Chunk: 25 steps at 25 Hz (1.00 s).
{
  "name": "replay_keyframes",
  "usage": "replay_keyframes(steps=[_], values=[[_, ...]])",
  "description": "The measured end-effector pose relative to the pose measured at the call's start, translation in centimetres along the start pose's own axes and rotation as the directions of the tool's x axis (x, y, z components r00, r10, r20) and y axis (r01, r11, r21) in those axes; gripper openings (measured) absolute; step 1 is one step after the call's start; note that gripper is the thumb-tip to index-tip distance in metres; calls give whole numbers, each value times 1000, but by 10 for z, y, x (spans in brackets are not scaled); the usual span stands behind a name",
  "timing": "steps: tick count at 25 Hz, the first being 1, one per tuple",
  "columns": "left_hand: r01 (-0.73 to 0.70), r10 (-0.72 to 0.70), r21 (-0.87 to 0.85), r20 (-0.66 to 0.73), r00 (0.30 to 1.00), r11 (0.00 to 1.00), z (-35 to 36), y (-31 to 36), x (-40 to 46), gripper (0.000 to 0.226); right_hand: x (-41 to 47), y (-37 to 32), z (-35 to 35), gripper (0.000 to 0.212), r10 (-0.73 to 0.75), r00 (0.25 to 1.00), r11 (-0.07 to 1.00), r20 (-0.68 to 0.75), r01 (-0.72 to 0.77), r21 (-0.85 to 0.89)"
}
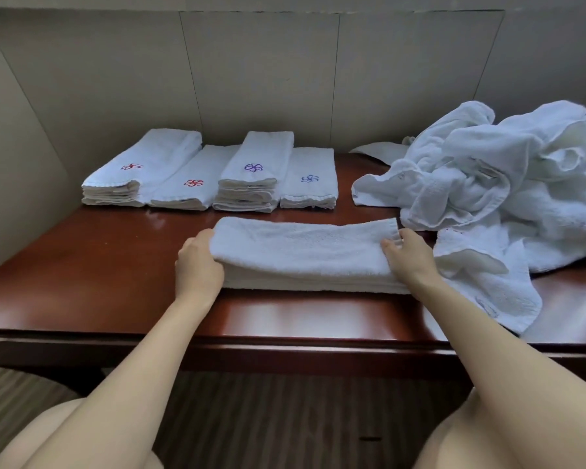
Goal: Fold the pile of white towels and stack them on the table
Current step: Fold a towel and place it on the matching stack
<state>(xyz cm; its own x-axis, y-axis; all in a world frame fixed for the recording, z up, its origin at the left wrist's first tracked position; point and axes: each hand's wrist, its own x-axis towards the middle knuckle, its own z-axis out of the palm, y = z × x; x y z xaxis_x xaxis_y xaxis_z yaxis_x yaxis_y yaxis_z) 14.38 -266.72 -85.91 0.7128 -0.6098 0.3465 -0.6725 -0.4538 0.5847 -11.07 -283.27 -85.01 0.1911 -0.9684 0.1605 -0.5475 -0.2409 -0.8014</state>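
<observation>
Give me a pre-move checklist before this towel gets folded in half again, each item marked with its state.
1. Left hand grips the left end of the folded towel: ok.
2. Right hand holds the right end: ok.
3. Towel lies flat with layers aligned: ok along the front edge; back edge cannot tell.
4. Loose pile kept apart from the towel: not ok, a stray towel touches its right end.
5. Bare table to the left for the fold: ok.
6. Stacks at the back are neat, ready to take another: ok.

Both hands [198, 262] [408, 257] fwd, fingers curled
</observation>
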Motion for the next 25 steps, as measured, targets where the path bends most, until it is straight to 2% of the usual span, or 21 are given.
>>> replay_keyframes(steps=[2, 4, 6, 8, 11, 14, 17, 19, 21, 25], values=[[125, -119, -151, 46, 992, 981, -1, 0, 4, 40, -4, 0, 3, 23, -14, 1000, 999, -10, 13, -36], [175, -160, -179, 91, 983, 968, -6, 0, 6, 49, -6, -3, -1, 23, -43, 998, 999, -51, 42, -26], [132, -120, -110, 115, 986, 985, -9, -3, 6, 59, -10, -3, -6, 20, -53, 996, 998, -74, 51, -28], [17, -19, 19, 119, 993, 1000, -10, -5, 4, 61, -13, 4, -10, 14, -48, 997, 993, -59, 42, -106], [-88, 77, 121, 91, 993, 989, -8, -5, 0, 47, -14, 8, -12, 16, -74, 996, 982, -54, 63, -179], [-70, 64, 104, 59, 996, 992, -10, -3, 0, 32, -13, -3, -6, 18, -125, 985, 992, -117, 122, -32], [-74, 67, 190, 41, 997, 979, -14, -6, 5, 21, -12, -11, 2, 16, 54, 997, 990, -60, -45, 135], [-77, 63, 305, 56, 996, 949, -15, -12, 8, 21, -13, -9, 5, 19, 86, 996, 994, -17, -85, 64], [-61, 27, 366, 98, 995, 929, -15, -19, 8, 21, -17, -5, 6, 18, 20, 1000, 999, -16, -20, -31], [-40, -14, 315, 165, 986, 948, -18, -19, 10, 17, -27, -5, 11, 12, -131, 991, 955, 0, 126, -269]])
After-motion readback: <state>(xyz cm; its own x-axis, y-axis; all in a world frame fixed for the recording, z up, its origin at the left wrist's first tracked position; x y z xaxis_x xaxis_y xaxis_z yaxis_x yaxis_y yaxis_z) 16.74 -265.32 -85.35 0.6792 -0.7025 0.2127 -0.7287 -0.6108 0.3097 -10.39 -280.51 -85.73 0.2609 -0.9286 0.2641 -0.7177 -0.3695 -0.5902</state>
